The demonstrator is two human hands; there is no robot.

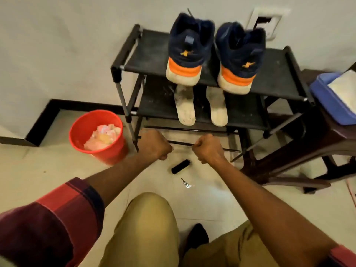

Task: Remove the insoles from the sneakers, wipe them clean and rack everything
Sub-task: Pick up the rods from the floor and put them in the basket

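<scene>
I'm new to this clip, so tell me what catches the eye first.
The pair of navy and orange sneakers stands heels outward on the shoe rack's top shelf, two worn white insoles on the shelf below. A red bucket sits left of the rack, and both fists, left hand and right hand, hover low in front.

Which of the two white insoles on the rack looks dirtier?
The left white insole on the middle shelf; dark smudges cover its heel end, while the right white insole looks cleaner.
</scene>
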